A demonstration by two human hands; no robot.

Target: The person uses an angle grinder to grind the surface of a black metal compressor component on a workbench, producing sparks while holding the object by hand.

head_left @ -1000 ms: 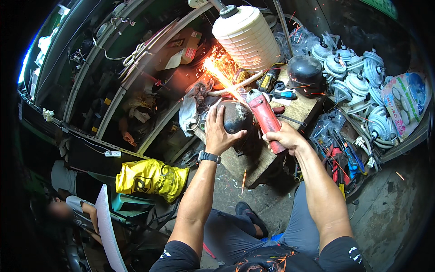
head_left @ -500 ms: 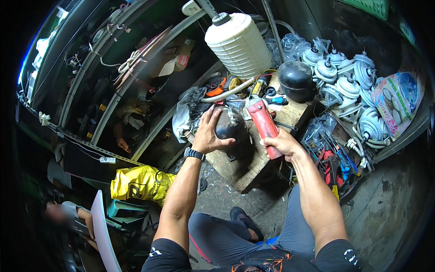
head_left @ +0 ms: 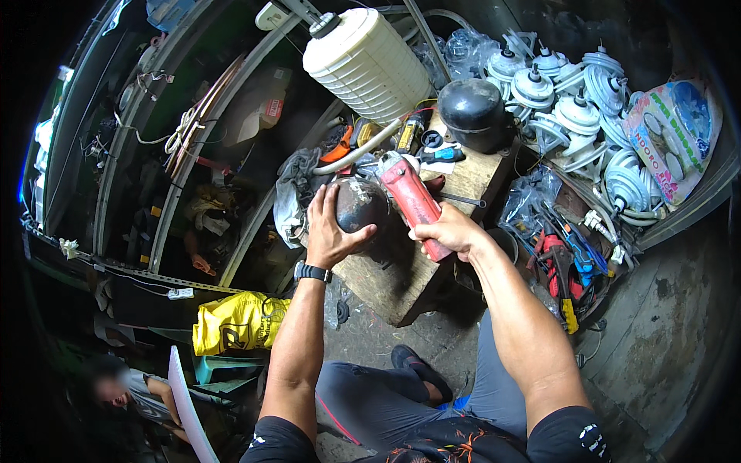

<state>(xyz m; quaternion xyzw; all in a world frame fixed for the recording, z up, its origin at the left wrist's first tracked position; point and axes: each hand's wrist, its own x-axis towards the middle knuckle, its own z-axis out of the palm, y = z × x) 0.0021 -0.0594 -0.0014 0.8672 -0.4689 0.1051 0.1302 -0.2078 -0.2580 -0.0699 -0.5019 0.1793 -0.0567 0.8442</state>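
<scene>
A dark, round-topped metal compressor [head_left: 361,202] stands on the worn wooden block [head_left: 390,297], its top scuffed and pale in patches. My left hand [head_left: 332,230] grips its near left side, with the fingers spread along it and the thumb across the front. In my right hand [head_left: 451,231] is a red angle grinder [head_left: 413,197], held by the rear of its body. The grinder's metal head points away from me, over the far right side of the compressor. I cannot make out its disc or whether it touches the metal.
Behind stand a second black compressor [head_left: 475,114] and a ribbed white tank [head_left: 370,65]. White pulley-like parts [head_left: 575,116] pile up at the right, above hand tools [head_left: 559,266]. A yellow bag [head_left: 239,322] lies left. Another person [head_left: 150,393] is at the lower left.
The whole view has shifted, so the bench things sit farther left and slightly higher. Both hands keep their holds, and the grinder stays beside the compressor.
</scene>
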